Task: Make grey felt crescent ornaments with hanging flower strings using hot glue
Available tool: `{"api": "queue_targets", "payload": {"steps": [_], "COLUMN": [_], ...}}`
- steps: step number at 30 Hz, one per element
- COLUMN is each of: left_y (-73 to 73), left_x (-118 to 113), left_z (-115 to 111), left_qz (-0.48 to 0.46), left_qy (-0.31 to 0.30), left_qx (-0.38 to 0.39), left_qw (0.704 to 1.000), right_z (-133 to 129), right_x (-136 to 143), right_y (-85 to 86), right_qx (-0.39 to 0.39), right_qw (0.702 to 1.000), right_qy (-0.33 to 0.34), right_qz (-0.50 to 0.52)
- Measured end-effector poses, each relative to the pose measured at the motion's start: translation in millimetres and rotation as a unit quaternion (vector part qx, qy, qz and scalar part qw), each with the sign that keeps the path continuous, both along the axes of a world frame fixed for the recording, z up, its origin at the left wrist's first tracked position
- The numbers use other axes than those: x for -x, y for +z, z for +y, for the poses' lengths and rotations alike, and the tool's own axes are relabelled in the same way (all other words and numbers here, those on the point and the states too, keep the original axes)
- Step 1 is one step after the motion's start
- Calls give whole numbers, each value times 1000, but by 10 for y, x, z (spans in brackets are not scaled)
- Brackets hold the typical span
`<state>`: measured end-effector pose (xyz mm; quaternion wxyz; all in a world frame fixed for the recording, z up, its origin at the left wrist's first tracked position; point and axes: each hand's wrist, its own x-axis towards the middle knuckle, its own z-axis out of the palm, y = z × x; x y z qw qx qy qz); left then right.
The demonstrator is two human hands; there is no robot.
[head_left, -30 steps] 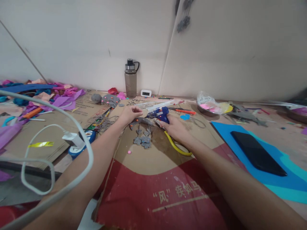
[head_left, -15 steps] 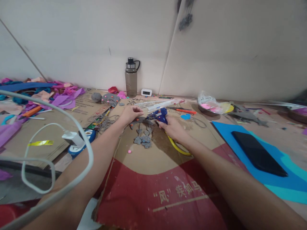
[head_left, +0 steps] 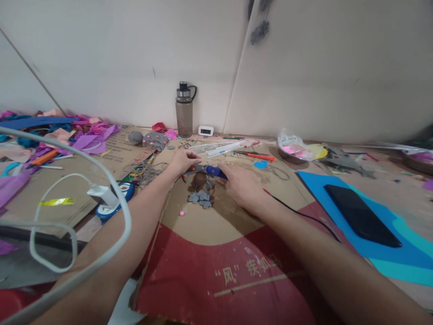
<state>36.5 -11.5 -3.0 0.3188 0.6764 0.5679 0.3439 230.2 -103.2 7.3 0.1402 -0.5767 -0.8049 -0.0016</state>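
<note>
My left hand (head_left: 182, 162) is closed on one end of a curved grey strip with orange dots (head_left: 196, 168), low over the cardboard. Gripped in my right hand (head_left: 244, 186) is a blue hot glue gun (head_left: 216, 171), its front end at the strip's right part. The fingers hide much of the gun. A black cord with a red end piece (head_left: 291, 206) runs out behind my right wrist. Several grey flower-like cutouts (head_left: 202, 198) lie below the strip, and a small pink ball (head_left: 181, 213) lies closer to me.
Under the work is a tan and red cardboard sheet (head_left: 216, 234). Clear glue sticks (head_left: 225, 149), a bottle (head_left: 184, 115) and a small clock (head_left: 205, 131) are behind. A phone (head_left: 361, 214) lies at right on blue sheets. A white cable (head_left: 126, 216) loops across the left.
My right hand has turned the glue gun and brought it left to the strip. The yellow loop beneath my right hand no longer shows; the black cord does. My left hand stays nearly still.
</note>
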Motion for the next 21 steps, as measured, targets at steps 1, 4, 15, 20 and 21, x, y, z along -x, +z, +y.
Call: {"api": "queue_targets", "payload": {"steps": [1,4,15,20,21], "left_y": [4,6,-19,-10,-8], "left_x": [-3,-9,-16,-30,-33], "left_z": [-4,-5,1,-12,-14], "left_qz": [-5,-18,-43,-48,-53], "left_qy": [1,-3,-10,-12,-13], "left_qx": [2,8,9,13,17], "left_qw": [1000,1000,999,999,998], "right_z": [6,61,164,216,234], "right_x": [-10,-55,-127,-134,-139], "right_y": [-1,-39,-107,-176,-204], "right_qx": [2,17,99,98,100], "right_qw": [1000,996,941,947,949], "right_qy": [-4,-26,-54,-59,-58], "right_qz": [12,78,320,301,294]}}
